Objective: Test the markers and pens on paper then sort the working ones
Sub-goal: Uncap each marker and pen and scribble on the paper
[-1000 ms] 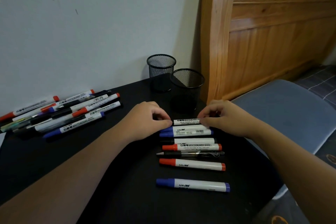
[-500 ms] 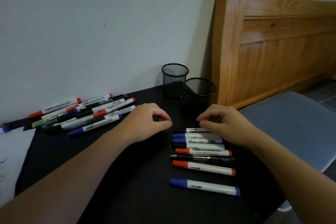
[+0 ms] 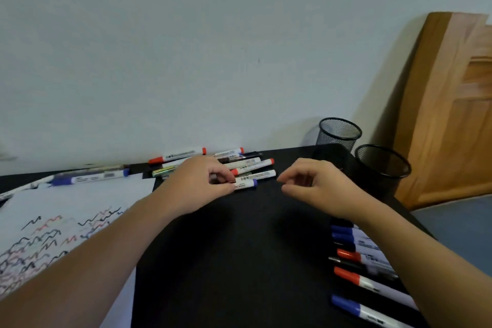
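Note:
My left hand (image 3: 198, 184) lies on the pile of markers and pens (image 3: 250, 165) at the back of the black table, its thumb and fingers pinching a white marker with a blue end (image 3: 246, 184). My right hand (image 3: 316, 186) hovers just right of the pile with loosely curled fingers and holds nothing. A row of sorted markers (image 3: 356, 253) with blue, red and black caps lies under my right forearm at the lower right. The white test paper (image 3: 50, 226), covered in coloured zigzag scribbles, lies at the left.
Two black mesh pen cups (image 3: 339, 133) (image 3: 383, 168) stand at the back right corner of the black table (image 3: 239, 247). A blue marker (image 3: 87, 177) lies above the paper. A wooden bed frame (image 3: 450, 114) and grey seat (image 3: 458, 226) border the right.
The view swung left, bringing the paper into sight. Both hands left the sorted row; my left hand reached the pile and took hold of a blue-ended marker, while my right moved toward it.

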